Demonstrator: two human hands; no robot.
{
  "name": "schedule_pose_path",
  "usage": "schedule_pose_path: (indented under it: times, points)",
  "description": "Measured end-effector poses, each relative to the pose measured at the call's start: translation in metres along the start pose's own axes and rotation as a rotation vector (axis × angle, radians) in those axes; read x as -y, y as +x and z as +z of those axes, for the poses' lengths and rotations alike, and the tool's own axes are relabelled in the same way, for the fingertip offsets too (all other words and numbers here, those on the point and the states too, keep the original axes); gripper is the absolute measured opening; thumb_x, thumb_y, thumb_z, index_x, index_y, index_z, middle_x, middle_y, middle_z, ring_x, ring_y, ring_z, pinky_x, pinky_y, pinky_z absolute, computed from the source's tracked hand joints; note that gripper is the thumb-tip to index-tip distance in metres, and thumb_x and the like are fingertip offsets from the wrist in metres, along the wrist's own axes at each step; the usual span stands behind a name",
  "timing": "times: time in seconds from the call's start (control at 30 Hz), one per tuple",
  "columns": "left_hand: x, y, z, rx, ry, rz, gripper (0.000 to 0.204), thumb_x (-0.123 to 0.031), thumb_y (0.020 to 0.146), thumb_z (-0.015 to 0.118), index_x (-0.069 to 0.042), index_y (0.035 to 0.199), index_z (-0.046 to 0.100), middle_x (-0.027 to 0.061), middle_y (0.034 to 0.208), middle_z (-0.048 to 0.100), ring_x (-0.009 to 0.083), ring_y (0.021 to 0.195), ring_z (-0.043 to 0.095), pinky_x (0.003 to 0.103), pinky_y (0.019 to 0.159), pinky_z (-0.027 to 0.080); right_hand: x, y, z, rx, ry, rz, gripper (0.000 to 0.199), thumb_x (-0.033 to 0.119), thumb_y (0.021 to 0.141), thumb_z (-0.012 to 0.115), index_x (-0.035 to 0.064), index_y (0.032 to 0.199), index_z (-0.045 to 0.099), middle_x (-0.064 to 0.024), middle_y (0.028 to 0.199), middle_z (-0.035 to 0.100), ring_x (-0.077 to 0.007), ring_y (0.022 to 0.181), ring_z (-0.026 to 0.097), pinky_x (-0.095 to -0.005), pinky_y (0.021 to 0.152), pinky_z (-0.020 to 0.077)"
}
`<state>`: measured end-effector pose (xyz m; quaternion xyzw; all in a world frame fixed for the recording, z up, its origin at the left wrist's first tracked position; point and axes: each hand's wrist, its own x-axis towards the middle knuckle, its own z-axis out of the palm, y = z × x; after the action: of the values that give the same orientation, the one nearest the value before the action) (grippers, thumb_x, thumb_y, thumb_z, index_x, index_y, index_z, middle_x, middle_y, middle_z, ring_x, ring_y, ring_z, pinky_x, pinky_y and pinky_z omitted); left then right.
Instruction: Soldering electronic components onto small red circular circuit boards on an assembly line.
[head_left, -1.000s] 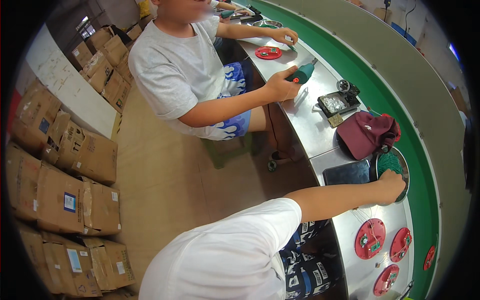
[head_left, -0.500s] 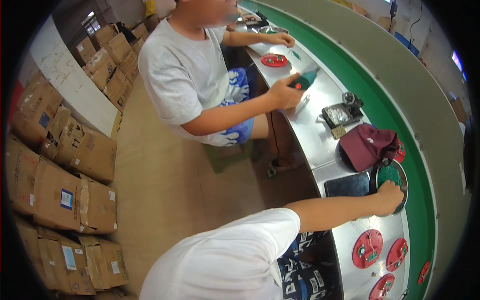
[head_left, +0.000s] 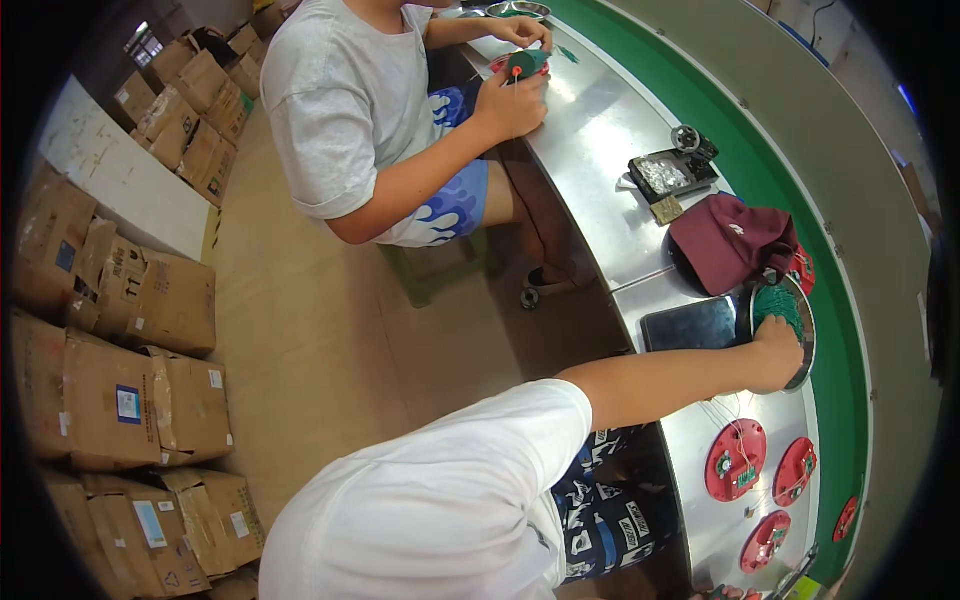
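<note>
My left hand [head_left: 775, 358] reaches into a round metal bowl [head_left: 811, 345] holding a bundle of thin green wires [head_left: 778, 304]. Its fingers are curled down at the wires, and the fingertips are hidden behind the hand. A sliver of what looks like my right hand [head_left: 735, 593] shows at the lower edge; its fingers cannot be made out. Near it lies a dark, slim stick-like tool [head_left: 796, 572]. Between the two are round red discs [head_left: 736, 460], [head_left: 795, 472], [head_left: 765, 542] with small circuit boards and pale wires.
A dark tablet-like slab [head_left: 692, 325] and a maroon cap [head_left: 735, 243] lie beside the bowl. Farther along are a black tray with crumpled foil [head_left: 668, 175] and a seated co-worker holding a green tool [head_left: 524, 66]. A green belt [head_left: 850, 420] runs along the bench; cartons [head_left: 110, 395] stand left.
The view has shifted, moving the bench contents slightly up. My left hand stays in the bowl. The co-worker has brought the green tool over to a red disc, both hands together there.
</note>
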<state>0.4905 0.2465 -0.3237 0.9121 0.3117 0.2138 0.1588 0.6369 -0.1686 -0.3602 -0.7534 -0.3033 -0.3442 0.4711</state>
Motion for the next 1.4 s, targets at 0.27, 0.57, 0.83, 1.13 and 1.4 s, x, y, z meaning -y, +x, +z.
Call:
schedule_pose_path:
  times: [0.27,0.57,0.83,1.13,1.4]
  points:
    - [-0.001,0.003,-0.011,-0.369,-0.160,0.003,0.019,-0.016,0.073,0.065,0.000,0.082,0.070,0.0194,0.100,0.063,0.0350,0.103,0.056,0.043,0.087,0.043,0.104,0.012,0.011,-0.079,0.903,0.676,0.025,0.028,0.091,0.056,0.0053,0.086,0.066,-0.0002,0.064,0.055,-0.0117,0.044,0.048,-0.0272,0.040,0.0373]
    - [-0.012,0.015,-0.015,-0.580,-0.516,0.112,0.032,-0.003,0.070,0.056,-0.003,0.098,0.072,0.0268,0.085,0.068,0.0428,0.085,0.066,0.050,0.080,0.053,0.039,0.005,-0.018,-0.097,0.783,0.897,0.039,0.040,0.094,0.054,0.0092,0.115,0.066,0.0014,0.061,0.048,-0.0096,0.047,0.044,-0.0236,0.035,0.0321]
    - [0.014,0.015,-0.026,-0.507,-0.335,0.099,0.017,-0.017,0.080,0.063,-0.005,0.084,0.074,0.0155,0.073,0.070,0.0295,0.069,0.070,0.037,0.070,0.055,0.031,-0.002,-0.001,0.024,0.973,0.722,0.040,0.031,0.103,0.041,-0.0016,0.124,0.052,-0.0105,0.101,0.055,-0.0111,0.056,0.050,-0.0260,0.046,0.0411]
    - [0.018,0.014,-0.022,-0.373,-0.196,0.202,0.016,-0.017,0.079,0.072,-0.006,0.090,0.078,0.0145,0.084,0.074,0.0296,0.078,0.072,0.038,0.077,0.056,0.042,0.002,-0.006,0.073,1.021,0.663,0.037,0.026,0.103,0.041,-0.0026,0.125,0.050,-0.0112,0.105,0.056,-0.0105,0.059,0.048,-0.0242,0.049,0.0415]
    - [0.000,0.013,-0.021,-0.242,-0.081,0.348,0.019,-0.014,0.087,0.061,0.003,0.092,0.069,0.0215,0.081,0.068,0.0378,0.078,0.067,0.045,0.071,0.051,0.045,0.002,-0.004,0.081,1.017,0.645,0.039,0.026,0.103,0.040,-0.0043,0.125,0.048,-0.0116,0.105,0.056,-0.0104,0.059,0.047,-0.0240,0.049,0.0416]
